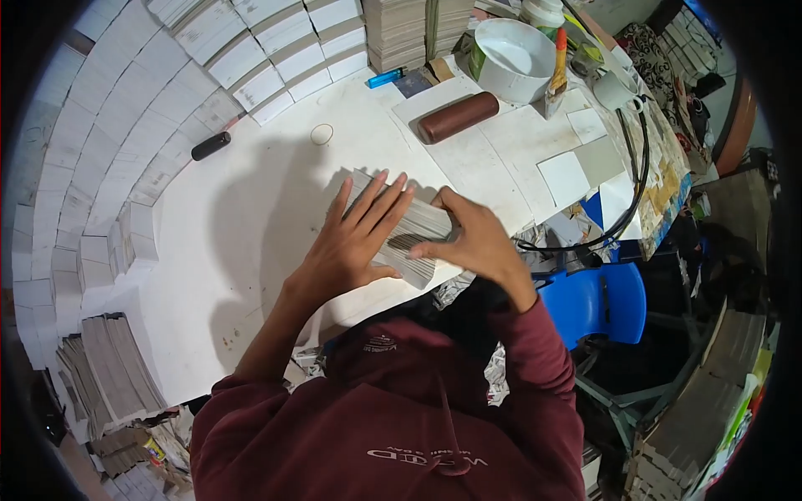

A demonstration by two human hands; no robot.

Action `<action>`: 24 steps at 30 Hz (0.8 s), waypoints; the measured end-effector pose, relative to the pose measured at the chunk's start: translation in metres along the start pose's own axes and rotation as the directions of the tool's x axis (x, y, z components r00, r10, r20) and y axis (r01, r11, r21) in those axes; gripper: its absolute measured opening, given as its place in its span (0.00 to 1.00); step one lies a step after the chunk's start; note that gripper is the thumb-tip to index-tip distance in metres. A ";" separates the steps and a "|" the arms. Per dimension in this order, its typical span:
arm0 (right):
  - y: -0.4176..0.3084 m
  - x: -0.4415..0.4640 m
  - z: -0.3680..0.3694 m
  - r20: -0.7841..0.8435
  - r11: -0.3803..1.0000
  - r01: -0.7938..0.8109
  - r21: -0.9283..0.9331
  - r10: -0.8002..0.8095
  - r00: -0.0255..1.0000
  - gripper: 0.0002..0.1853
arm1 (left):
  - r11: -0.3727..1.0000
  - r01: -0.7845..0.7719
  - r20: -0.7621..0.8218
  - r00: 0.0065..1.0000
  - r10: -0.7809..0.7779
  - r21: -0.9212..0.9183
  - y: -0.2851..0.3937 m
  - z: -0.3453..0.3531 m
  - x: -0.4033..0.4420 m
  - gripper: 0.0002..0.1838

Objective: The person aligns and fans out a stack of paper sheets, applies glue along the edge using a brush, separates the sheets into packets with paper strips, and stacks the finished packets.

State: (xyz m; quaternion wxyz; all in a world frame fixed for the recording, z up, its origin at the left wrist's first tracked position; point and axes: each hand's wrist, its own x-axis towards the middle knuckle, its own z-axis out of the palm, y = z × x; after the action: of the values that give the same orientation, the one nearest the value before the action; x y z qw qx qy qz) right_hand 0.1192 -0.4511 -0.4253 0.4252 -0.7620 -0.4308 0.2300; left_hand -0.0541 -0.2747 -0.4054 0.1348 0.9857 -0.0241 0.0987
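A thick stack of grey-white sheets (424, 219) sits at a slant near the front edge of the white table, its layered edges showing. My left hand (355, 230) lies on its left side, fingers stretched out and slightly spread, thumb pointing toward the lower end. On the opposite side, my right hand (480, 242) grips the stack between the thumb and bent fingers. The fingertips of the right hand are partly hidden behind the stack. Beyond the hands lies a brown cylindrical roller (458, 118).
White blocks (134, 67) are piled along the left and back. A white bucket (514, 58), a brush (556, 75) and a mug (614, 90) stand at the back right. A blue lighter (385, 78), a black object (210, 146), a black cable (643, 167) and a blue chair (593, 305) are around.
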 end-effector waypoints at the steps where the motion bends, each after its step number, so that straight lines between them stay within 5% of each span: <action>1: -0.003 0.009 -0.010 0.173 0.998 -0.054 -0.014 0.056 0.983 0.42 | 0.999 -0.020 0.026 0.999 0.019 0.035 0.002 -0.001 -0.002 0.62; 3: 0.006 0.026 -0.020 0.370 0.999 -0.046 -0.016 0.049 0.928 0.39 | 0.999 0.009 0.018 1.000 -0.010 0.043 0.004 0.005 -0.010 0.61; 10: 0.015 0.038 -0.019 0.405 0.981 -0.161 0.108 0.104 0.908 0.43 | 0.987 0.084 -0.035 0.996 -0.080 0.139 0.016 0.013 -0.045 0.55; 12: 0.007 0.036 -0.025 0.438 0.954 -0.289 0.074 0.229 0.869 0.42 | 0.988 0.083 -0.046 0.996 -0.078 0.128 0.015 0.018 -0.052 0.56; 15: 0.004 0.036 -0.023 0.340 0.984 -0.112 0.137 0.060 0.938 0.40 | 0.996 0.070 -0.087 0.994 -0.065 0.050 0.010 0.023 -0.060 0.57; 17: -0.016 0.037 -0.029 0.512 0.978 -0.023 -0.205 0.127 0.850 0.42 | 0.998 0.055 -0.117 0.992 -0.057 -0.023 0.011 0.019 -0.057 0.58; 20: -0.012 0.031 -0.016 0.472 0.964 0.099 -0.247 0.031 0.881 0.39 | 0.992 0.103 -0.023 0.995 -0.101 0.072 0.017 0.006 -0.049 0.60; 22: 0.008 0.033 -0.012 0.507 0.982 0.005 -0.190 0.094 0.857 0.45 | 0.992 0.076 -0.025 0.997 -0.074 0.103 0.014 0.011 -0.054 0.61; 24: 0.022 0.033 -0.008 0.408 0.990 -0.092 0.109 0.040 0.912 0.52 | 0.992 0.066 -0.068 0.996 -0.059 0.104 0.011 0.016 -0.058 0.61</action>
State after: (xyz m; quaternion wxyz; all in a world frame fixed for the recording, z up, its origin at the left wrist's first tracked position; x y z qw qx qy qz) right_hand 0.1528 -0.4321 -0.4390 0.3658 -0.6838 -0.4681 0.4237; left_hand -0.1092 -0.2886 -0.4291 0.0861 0.9879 0.0166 0.1276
